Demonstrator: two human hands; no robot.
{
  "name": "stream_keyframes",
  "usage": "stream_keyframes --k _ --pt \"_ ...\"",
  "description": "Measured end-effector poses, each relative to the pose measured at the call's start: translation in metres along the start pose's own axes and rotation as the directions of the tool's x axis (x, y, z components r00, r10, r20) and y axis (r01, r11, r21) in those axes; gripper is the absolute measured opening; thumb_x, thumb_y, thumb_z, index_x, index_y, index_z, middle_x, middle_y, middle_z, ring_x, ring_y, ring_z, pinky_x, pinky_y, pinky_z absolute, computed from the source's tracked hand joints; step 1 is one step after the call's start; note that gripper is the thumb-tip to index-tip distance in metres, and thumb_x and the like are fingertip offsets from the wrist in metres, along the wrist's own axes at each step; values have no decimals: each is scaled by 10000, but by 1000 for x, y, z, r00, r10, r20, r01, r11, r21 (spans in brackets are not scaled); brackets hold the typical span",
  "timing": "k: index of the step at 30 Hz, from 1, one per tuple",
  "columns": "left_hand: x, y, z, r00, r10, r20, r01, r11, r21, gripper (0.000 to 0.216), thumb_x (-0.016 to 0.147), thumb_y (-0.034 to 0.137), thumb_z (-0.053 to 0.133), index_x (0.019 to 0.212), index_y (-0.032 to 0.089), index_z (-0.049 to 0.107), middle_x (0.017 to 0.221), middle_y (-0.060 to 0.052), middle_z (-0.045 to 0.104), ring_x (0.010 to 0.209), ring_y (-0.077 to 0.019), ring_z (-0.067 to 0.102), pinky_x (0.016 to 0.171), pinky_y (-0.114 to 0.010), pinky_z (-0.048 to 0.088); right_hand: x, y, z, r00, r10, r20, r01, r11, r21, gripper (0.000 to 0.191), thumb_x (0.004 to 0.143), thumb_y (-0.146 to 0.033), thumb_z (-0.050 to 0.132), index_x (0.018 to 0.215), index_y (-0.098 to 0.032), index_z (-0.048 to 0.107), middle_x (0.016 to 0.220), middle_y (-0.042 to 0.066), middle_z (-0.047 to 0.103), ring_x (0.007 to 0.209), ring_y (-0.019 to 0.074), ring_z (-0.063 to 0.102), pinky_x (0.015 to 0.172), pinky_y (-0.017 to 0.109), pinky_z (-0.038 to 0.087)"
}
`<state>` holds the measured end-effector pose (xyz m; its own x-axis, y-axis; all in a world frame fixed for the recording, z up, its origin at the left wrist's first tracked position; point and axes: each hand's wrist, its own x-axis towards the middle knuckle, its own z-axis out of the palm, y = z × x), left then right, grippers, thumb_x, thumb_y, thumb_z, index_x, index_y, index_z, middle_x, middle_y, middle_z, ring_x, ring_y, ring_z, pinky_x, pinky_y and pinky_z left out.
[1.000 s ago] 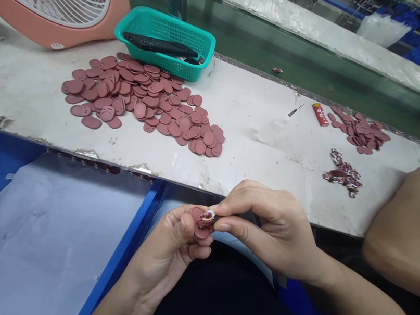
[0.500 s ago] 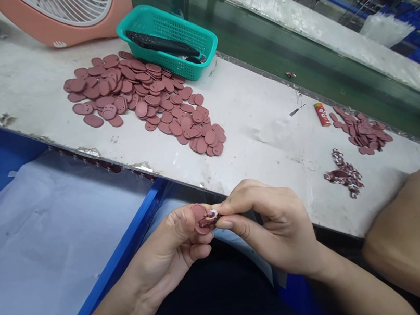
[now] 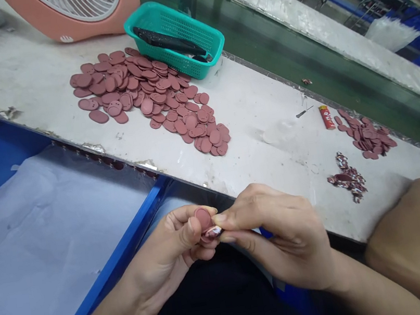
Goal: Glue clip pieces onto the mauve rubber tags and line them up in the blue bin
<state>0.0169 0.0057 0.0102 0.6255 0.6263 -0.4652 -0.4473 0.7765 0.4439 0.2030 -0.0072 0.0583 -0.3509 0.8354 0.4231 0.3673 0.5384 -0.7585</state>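
Two bare hands: left hand (image 3: 161, 254) and right hand (image 3: 281, 236) pinch one round mauve rubber disc (image 3: 203, 219).
Left thumb and fingers grip the disc; right thumb and forefinger close on a small printed piece (image 3: 212, 232) at its lower edge. Beyond, a loose pile of matching discs (image 3: 145, 93) lies on the white table (image 3: 261, 107).

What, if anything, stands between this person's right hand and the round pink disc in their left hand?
Only a small patterned piece: the right hand pinches it against the lower edge of the pink disc, which the left hand holds. Nothing else visible lies between them.
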Motion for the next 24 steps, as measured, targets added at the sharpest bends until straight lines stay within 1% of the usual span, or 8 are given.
stream_keyframes --k 7,9,13,15,17,20,21,24 --pt "-7 -1 0 1000 22 5 -23 998 67 297 676 476 896 765 211 795 592 30 632 566 -81 518 596 -157 491 -3 -7 3 999 -49 -12 50 998 41 389 881 -23 683 1212 -226 661 931 24 806 771 146 757 724 294 625" --pt "-6 -1 -1 1000 20 13 -21 998 61 303 673 479 897 749 207 789 597 27 628 572 -84 519 596 -158 490 -1 -7 4 999 -48 -9 48 998 30 360 893 -39 673 1200 -228 667 918 27 807 763 151 756 716 299 628" --pt "-2 0 -4 999 8 39 -9 1000 18 335 651 495 904 723 190 784 635 22 635 577 -71 525 575 -130 483 2 -4 5 1000 -7 3 7 1000 -7 195 926 -107 659 1082 -219 693 881 39 800 717 154 737 685 298 619" --pt "-1 1 -5 998 5 68 -4 1000 -13 344 653 496 902 701 179 779 649 19 632 570 -60 522 565 -116 484 2 -2 6 1000 20 13 -20 1000 -3 179 920 -120 672 1071 -216 688 858 33 787 712 151 722 687 294 603" --pt "-1 2 -7 997 9 75 -6 1000 -30 328 671 480 897 693 174 781 643 19 625 567 -57 525 551 -110 492 -1 0 7 999 38 17 -38 999 13 267 893 -177 730 1148 -219 662 911 38 776 750 158 709 712 304 595" --pt "-1 2 -9 1000 10 19 -9 999 -35 259 720 431 880 754 186 804 625 20 624 563 -64 540 544 -119 521 -5 2 7 997 74 -21 -74 997 11 569 837 -321 812 1343 -231 569 1062 68 739 823 174 684 707 302 596" --pt "0 2 -10 1000 6 3 -6 999 -36 245 733 423 873 782 191 811 623 21 626 557 -64 542 545 -124 533 -6 2 7 997 78 -29 -78 997 0 593 844 -342 806 1370 -230 556 1073 73 728 825 172 677 693 294 596" --pt "2 1 -11 1000 3 26 -2 999 -44 278 723 455 871 778 188 814 630 19 632 557 -60 559 550 -123 552 -5 4 6 998 62 3 -62 997 -43 364 922 -259 718 1275 -201 651 973 66 719 813 154 678 707 271 597"
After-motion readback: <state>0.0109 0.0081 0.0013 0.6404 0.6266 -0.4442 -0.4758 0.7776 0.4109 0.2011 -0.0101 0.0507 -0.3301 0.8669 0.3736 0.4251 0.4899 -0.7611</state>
